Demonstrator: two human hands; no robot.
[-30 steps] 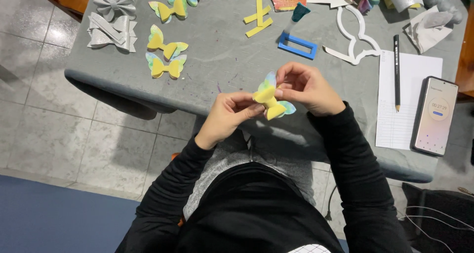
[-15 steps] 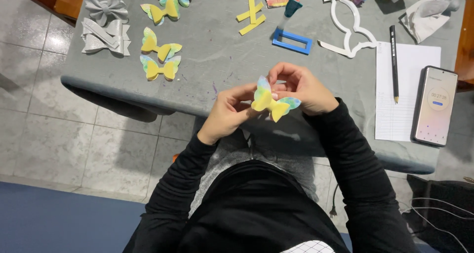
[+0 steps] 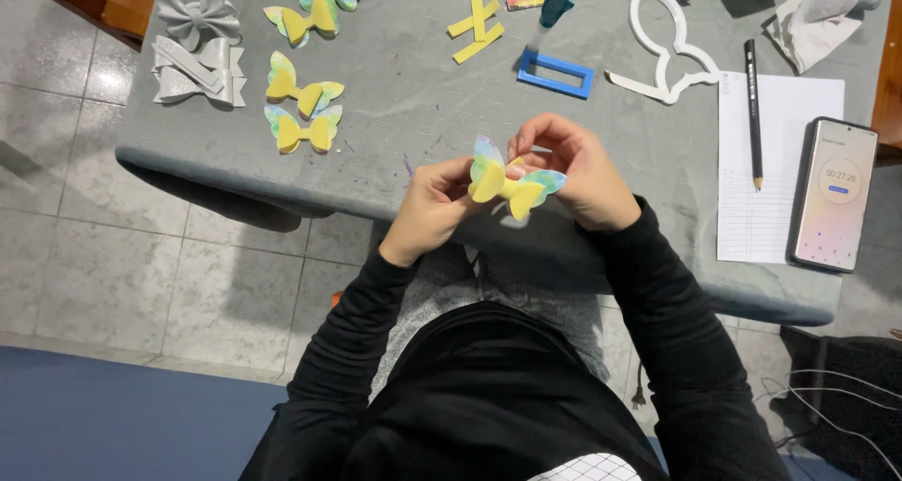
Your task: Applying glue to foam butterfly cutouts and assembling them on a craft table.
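Compared with half a second ago, the butterfly bow point(image 3: 507, 182) sits a little lower and more level between the hands, and the camera view has shifted slightly. It is a folded yellow and pastel piece, held in the air just above the near edge of the grey table point(image 3: 413, 133). The left hand point(image 3: 434, 209) pinches its left wing with thumb and fingers closed on it, probably to keep the fold steady. The right hand point(image 3: 578, 176) curls over the right wing and the middle; its fingertips seem to press the centre, but they are partly hidden. Two finished butterfly bows point(image 3: 301, 110) lie well apart at the far left, beside silver bows point(image 3: 197, 54). A blue rectangular frame point(image 3: 555, 73), a white template point(image 3: 669, 54), a pencil point(image 3: 753, 110) on lined paper point(image 3: 766, 176) and a phone point(image 3: 835, 194) lie farther off.
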